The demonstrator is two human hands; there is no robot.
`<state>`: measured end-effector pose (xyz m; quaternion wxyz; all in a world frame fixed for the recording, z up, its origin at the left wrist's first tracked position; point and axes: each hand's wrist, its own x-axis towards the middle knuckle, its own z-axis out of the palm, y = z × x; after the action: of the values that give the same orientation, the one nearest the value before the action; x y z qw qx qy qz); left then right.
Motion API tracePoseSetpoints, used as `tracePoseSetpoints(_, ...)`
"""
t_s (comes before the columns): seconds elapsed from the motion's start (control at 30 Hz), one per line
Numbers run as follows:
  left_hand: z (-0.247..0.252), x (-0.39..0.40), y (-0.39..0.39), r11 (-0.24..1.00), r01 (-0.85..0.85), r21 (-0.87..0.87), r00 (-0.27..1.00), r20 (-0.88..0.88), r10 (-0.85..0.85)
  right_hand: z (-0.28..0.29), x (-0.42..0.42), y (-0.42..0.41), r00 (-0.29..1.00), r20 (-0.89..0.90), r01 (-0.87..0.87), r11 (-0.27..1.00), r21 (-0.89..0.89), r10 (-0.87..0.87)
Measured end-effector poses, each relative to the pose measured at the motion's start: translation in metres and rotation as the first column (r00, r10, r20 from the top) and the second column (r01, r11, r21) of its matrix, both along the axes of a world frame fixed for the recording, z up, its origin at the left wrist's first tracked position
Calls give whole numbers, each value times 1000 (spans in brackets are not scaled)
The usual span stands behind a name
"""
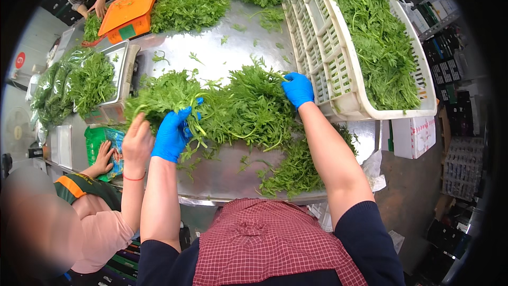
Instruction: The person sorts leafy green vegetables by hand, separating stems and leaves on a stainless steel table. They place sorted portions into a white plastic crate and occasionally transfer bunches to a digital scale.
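Note:
My left hand (171, 137), in a blue glove, is closed around the stems of a bunch of leafy greens (168, 89) that looks like chrysanthemum greens. Its leaves spread above and left of the glove. Beside it, a loose heap of the same greens (254, 111) lies on the metal table (234, 167). At the heap's right end, my right hand (298, 89), also gloved in blue, pinches a pale green stem (281, 76). More greens (293, 169) lie by the near table edge, partly under my right forearm.
A white plastic crate (337, 83) of greens stands close right of my right hand. At the left are a tray scale (126, 61), an orange scale (133, 8), bagged greens (53, 87) and a green package (95, 143). A co-worker's bare hand (138, 139) is beside my left glove.

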<state>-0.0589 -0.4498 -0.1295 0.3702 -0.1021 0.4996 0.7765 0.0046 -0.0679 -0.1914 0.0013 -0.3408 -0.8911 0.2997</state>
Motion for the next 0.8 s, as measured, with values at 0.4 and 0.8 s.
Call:
tracePoseSetpoints(0.4, 9, 17, 16, 981, -56, 188, 989, 147, 28, 105, 29, -113, 835, -512, -238, 707, -666, -201)
tracePoseSetpoints(0.8, 6, 48, 38, 997, -60, -54, 998, 19, 61, 74, 71, -176, 834, -508, -443, 811, -382, 216)
